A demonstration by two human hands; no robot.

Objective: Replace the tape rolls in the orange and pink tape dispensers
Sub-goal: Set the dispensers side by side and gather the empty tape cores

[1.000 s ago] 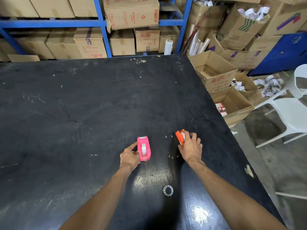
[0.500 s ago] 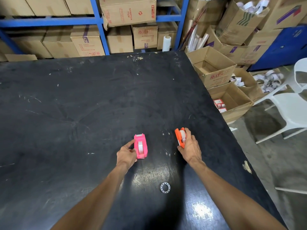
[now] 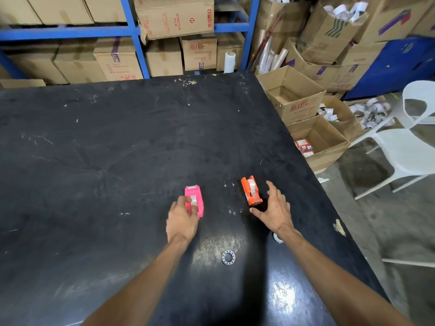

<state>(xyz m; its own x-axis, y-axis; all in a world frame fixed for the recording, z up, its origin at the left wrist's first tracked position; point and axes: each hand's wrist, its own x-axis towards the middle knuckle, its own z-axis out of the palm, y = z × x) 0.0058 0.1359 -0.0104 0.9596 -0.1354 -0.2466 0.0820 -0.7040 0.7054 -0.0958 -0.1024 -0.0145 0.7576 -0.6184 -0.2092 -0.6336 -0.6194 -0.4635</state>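
Scuffed matt black table [image 3: 117, 161]; glossy plastic pink dispenser [image 3: 197, 196].

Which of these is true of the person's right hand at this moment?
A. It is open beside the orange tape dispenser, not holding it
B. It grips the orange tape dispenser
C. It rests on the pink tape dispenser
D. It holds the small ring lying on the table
A: the right hand is spread open next to the orange tape dispenser, with a gap showing between fingers and dispenser.
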